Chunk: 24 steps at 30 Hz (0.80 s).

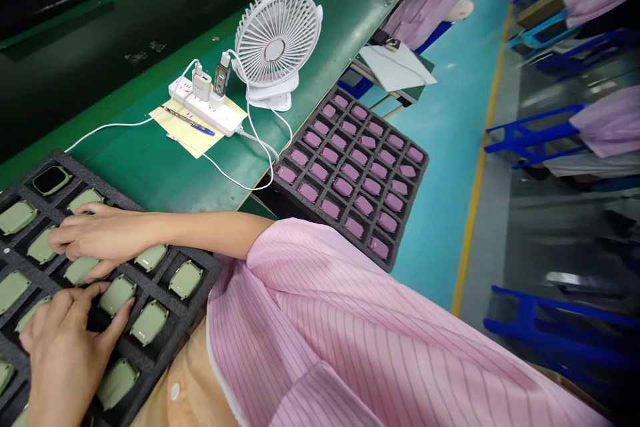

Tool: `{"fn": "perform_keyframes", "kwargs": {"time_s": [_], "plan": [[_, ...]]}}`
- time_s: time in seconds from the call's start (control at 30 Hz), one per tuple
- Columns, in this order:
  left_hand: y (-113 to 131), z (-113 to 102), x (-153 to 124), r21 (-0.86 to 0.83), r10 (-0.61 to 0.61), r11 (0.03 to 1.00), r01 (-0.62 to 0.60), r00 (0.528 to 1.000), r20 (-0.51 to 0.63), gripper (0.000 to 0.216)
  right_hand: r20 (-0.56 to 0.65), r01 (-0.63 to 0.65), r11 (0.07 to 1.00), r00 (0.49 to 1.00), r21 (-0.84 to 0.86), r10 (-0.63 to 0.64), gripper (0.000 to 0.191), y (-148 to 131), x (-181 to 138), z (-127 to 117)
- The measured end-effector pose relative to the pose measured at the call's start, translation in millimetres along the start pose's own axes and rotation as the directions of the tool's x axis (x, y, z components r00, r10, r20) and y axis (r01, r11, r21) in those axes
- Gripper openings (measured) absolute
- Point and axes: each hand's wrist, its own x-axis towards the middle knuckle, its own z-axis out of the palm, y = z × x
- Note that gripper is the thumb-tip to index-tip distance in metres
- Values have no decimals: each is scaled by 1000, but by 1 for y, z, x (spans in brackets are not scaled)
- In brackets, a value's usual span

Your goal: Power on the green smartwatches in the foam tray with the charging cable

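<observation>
A dark grey foam tray (203,280) at the lower left holds green watch cases in its square pockets. My left hand (67,340) has its thumb and index finger at opposite sides of one green watch case (118,295). Just above it, my right hand (107,237) reaches across the tray, palm down, with thumb and fingers bent around another green watch case (81,271), partly hidden under the hand. Its outer fingertips lie beside a further case (41,245). In the tray's top corner, one case shows a black glassy face (52,179).
A second foam tray (345,170) with purple cases sits right of the green bench (200,180). On the bench are a white fan (277,47), a power strip (225,119) with loose cables, yellow paper (195,144) and a pen (187,120). Blue stools (540,327) and people stand right.
</observation>
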Motion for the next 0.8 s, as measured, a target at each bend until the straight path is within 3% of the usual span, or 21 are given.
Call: {"fn": "perform_keyframes", "kwargs": {"time_s": [0.1,0.2,0.37,0.43,0.5,0.6,0.67,0.8], "plan": [[5,-4,3,120,83,990,-71,992,-100,65,-55,-6,1000,998,-4,5,42,-2,-3,4],[4,-3,1,77,31,997,-27,998,-53,58,-134,-8,1000,991,8,9,39,-2,-5,8],[11,1,-4,-52,-134,989,137,989,59,52,-49,-15,999,999,33,17,45,-1,-4,12],[21,-5,-1,-123,-295,937,327,930,219,45,-15,-44,998,999,52,45,46,-1,-3,14],[31,-13,5,-162,-424,841,516,814,396,45,11,-70,993,998,94,69,45,2,-2,18],[39,-22,13,-177,-469,737,652,682,561,49,-86,-21,977,996,211,40,46,8,-1,29],[41,-24,15,-217,-452,713,666,674,585,52,-110,4,971,994,239,23,45,11,-2,34],[42,-23,15,-265,-416,715,647,698,583,54,-42,-62,986,997,153,69,43,9,-3,32]]}}
